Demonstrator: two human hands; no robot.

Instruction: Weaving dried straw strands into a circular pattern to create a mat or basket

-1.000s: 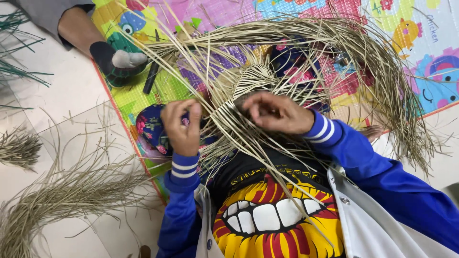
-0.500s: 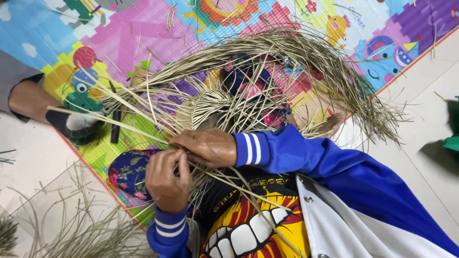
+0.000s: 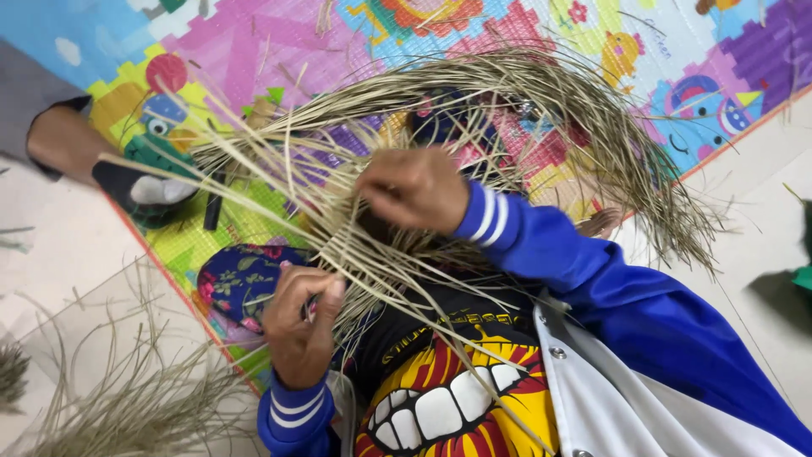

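A half-woven piece of pale dry straw (image 3: 397, 169) lies over my lap, its long loose strands (image 3: 592, 110) fanning out over a colourful play mat (image 3: 279, 51). My right hand (image 3: 413, 189), in a blue sleeve with white stripes, is closed on strands at the middle of the weave. My left hand (image 3: 300, 323) sits lower and nearer me, pinching a few strands between thumb and fingers. The woven core is mostly hidden under my right hand.
Another person's leg and dark sock (image 3: 139, 190) rest at the mat's left edge, beside a dark stick-like tool (image 3: 211, 211). A heap of loose straw (image 3: 127, 406) lies on the pale floor at the lower left. Floral fabric (image 3: 241, 279) covers my knee.
My right hand has lifted up and away from the left, pulling strands with it. My left hand stayed low, still pinching strands. The view shifted slightly.
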